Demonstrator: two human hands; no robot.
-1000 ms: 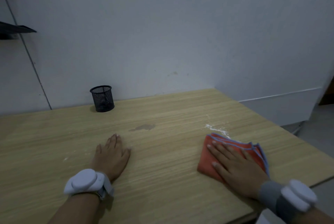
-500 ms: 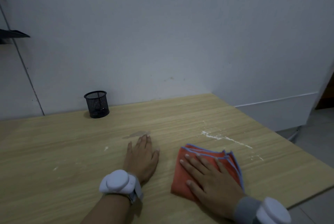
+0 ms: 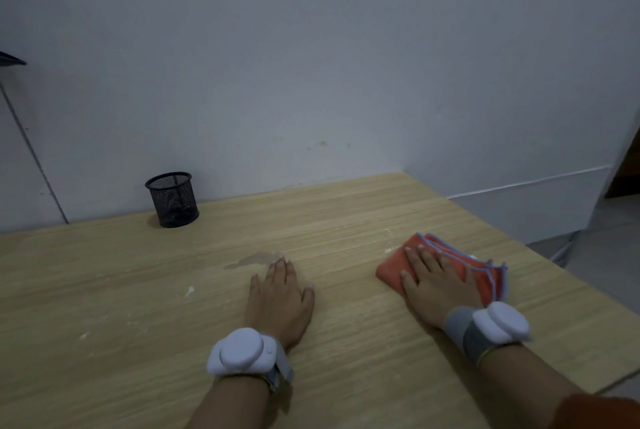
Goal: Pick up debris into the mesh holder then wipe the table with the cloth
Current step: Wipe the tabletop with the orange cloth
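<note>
Right hand (image 3: 437,285) flat, fingers straight, pressing orange cloth (image 3: 485,273) near table's (image 3: 104,290) right edge; left hand (image 3: 280,304) flat, fingers together, mid-table.

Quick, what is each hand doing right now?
Left hand: open, flat on the table, holding nothing.
Right hand: open, fingers straight, pressing the cloth.

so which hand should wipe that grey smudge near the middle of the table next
Probably the right hand: it already presses the orange cloth flat. The left hand lies bare beside the smudge, nearer but without the cloth.
</note>
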